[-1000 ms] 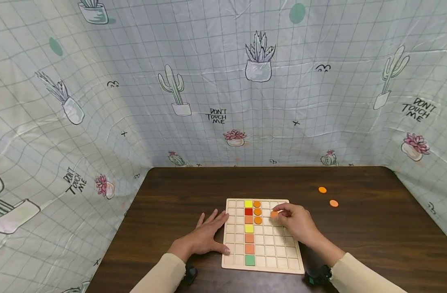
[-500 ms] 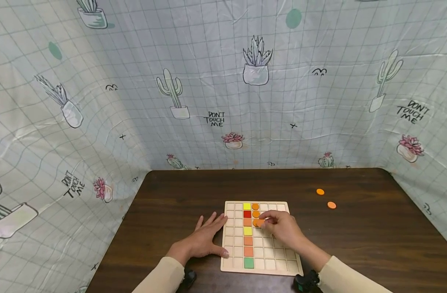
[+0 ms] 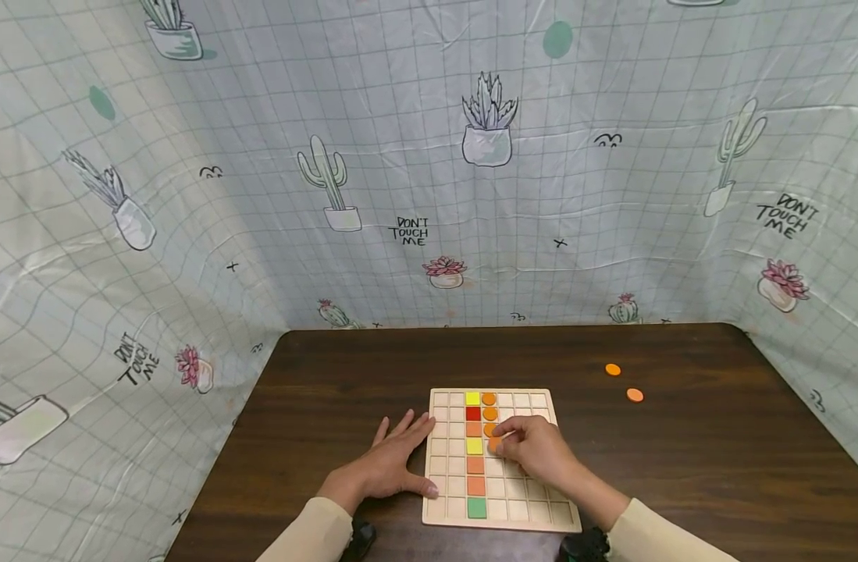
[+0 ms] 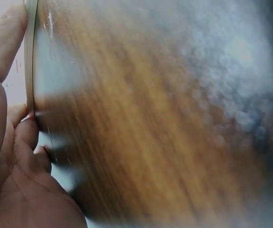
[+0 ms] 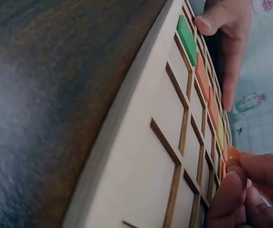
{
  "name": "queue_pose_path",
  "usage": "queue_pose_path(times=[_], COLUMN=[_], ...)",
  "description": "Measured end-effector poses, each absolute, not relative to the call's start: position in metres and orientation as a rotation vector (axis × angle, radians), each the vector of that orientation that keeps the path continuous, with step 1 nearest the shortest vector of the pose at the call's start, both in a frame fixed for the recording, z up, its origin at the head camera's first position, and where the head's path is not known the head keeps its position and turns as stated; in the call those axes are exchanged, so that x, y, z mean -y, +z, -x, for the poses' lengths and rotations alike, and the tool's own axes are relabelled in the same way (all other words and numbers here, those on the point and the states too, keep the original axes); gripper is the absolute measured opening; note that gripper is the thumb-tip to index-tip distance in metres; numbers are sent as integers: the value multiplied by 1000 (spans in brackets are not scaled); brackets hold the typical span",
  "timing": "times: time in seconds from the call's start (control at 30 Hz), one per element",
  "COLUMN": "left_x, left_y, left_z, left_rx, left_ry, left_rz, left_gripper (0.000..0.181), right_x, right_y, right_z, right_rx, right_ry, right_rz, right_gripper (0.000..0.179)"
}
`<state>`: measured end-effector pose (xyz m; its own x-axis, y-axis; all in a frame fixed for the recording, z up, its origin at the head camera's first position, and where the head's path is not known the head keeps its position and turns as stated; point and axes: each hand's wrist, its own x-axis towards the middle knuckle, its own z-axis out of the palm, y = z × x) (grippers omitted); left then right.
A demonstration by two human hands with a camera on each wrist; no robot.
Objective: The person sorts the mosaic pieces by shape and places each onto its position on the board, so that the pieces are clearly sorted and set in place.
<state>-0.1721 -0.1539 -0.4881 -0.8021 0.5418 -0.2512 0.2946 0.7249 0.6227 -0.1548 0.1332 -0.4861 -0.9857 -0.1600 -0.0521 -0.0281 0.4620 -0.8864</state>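
A wooden grid board (image 3: 443, 511) lies on the table. One of its columns holds square tiles: yellow, red, orange and a green tile (image 3: 476, 507) nearest me. Beside that column, round orange discs (image 3: 489, 399) sit in the far cells. My right hand (image 3: 541, 451) pinches another orange disc (image 3: 495, 445) between thumb and fingers, over the cell beside the second yellow tile (image 3: 474, 446). My left hand (image 3: 385, 462) rests with spread, straight fingers against the board's left edge, its thumb on the near left corner area. In the right wrist view the pinched disc (image 5: 233, 153) shows partly behind the fingertips.
Two loose discs, one orange (image 3: 613, 369) and one paler orange (image 3: 635, 395), lie on the dark wooden table (image 3: 344, 359) to the right beyond the board. A patterned curtain (image 3: 400, 156) hangs behind and at both sides.
My right hand has carried the orange disc leftward across the board, then slightly nearer, to the cell below the third disc. The left hand has stayed at the board's edge.
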Motion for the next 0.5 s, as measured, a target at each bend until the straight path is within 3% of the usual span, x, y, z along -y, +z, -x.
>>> queue_pose_path(times=[0.5], left_x=[154], left_y=[-489], left_z=[171], left_rx=[-2522], left_ry=[815], left_rz=[-649], left_gripper=[110], right_x=[-133], right_y=[-496], right_z=[156], right_rx=[-2659], right_ry=[-1521], right_rz=[229], right_gripper=[11])
